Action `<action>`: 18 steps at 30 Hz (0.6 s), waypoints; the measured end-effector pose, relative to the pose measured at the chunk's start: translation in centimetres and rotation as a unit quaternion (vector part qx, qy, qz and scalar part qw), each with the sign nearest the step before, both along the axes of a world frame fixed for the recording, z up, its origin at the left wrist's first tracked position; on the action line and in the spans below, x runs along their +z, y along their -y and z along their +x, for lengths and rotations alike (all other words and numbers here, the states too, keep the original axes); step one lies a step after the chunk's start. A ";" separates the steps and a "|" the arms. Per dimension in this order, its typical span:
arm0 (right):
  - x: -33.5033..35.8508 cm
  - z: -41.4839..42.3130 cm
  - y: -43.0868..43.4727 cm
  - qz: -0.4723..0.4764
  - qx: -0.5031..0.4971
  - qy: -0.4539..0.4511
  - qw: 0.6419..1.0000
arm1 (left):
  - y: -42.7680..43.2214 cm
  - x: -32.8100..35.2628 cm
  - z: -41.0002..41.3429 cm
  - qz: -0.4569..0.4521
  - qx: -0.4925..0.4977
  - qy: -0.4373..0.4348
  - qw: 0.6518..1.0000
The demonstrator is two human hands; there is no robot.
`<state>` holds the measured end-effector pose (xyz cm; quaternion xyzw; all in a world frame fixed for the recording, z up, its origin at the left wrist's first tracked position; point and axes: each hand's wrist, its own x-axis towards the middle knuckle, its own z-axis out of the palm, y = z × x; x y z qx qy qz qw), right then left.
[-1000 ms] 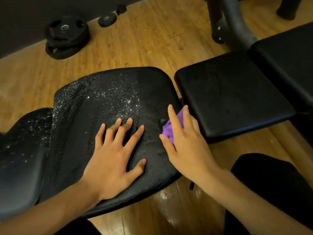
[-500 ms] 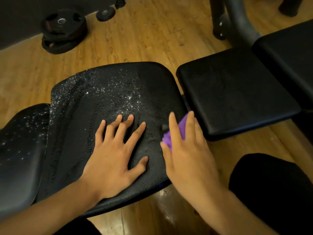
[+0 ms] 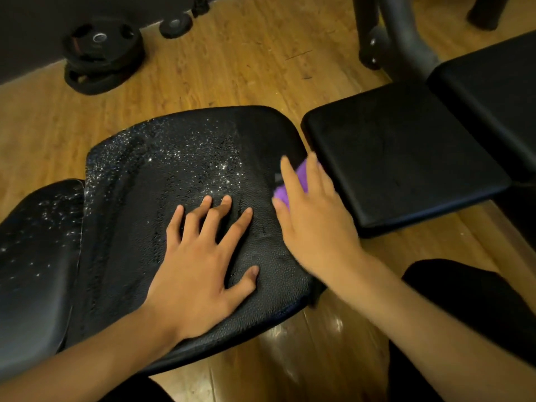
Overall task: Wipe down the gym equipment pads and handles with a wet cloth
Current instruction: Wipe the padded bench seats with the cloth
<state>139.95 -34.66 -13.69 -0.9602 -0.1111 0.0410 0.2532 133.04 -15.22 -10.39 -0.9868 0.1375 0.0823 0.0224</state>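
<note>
The droplet-speckled seat pad (image 3: pixel 185 175) is the largest thing here, and its wet left part probably has yet to be wiped. The left grip (image 3: pixel 200 262) lies released, fingers spread flat on the pad, likely to steady it. The right grip (image 3: pixel 316 227), fingers straight, presses the purple cloth (image 3: pixel 280 194) onto the pad's right edge, just beside the neighbouring pad (image 3: pixel 400 158). The bunched cloth shows along the fingers, pointing away from the person. Its full long axis is hidden.

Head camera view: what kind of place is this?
Most likely a gym: black bench pads, weight plates stacked on the wooden floor, and a metal machine frame.
</note>
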 end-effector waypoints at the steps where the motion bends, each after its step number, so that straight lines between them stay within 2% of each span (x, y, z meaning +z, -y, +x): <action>1: 0.2 -3.6 0.8 -0.002 0.005 0.006 1.000 | 0.0 0.0 0.0 0.001 -0.001 0.000 1.000; 3: 0.1 -7.1 2.0 0.002 0.016 0.018 1.000 | 0.0 0.0 0.0 0.000 -0.001 0.003 1.000; 4: -0.1 -6.3 2.3 -0.001 0.032 0.017 0.999 | 0.0 0.0 0.1 -0.002 -0.001 0.003 1.000; 6: -0.3 -1.9 1.3 0.009 0.035 0.009 0.999 | 0.0 0.0 0.1 -0.002 -0.003 0.004 1.000; 9: -0.5 7.9 -1.7 0.018 -0.006 0.003 1.000 | -0.1 -0.1 0.2 -0.004 -0.005 0.009 1.000; 11: -0.2 11.6 -3.3 0.012 -0.032 0.002 0.999 | -0.1 -0.1 0.2 -0.007 -0.001 0.009 1.000; 14: -0.2 9.6 -3.1 0.004 -0.038 0.001 0.999 | 0.0 -0.2 0.2 -0.005 0.002 0.011 1.000; 18: 0.4 -0.7 0.3 0.000 -0.006 -0.024 1.000 | 0.0 -0.2 0.0 0.000 -0.001 0.006 1.000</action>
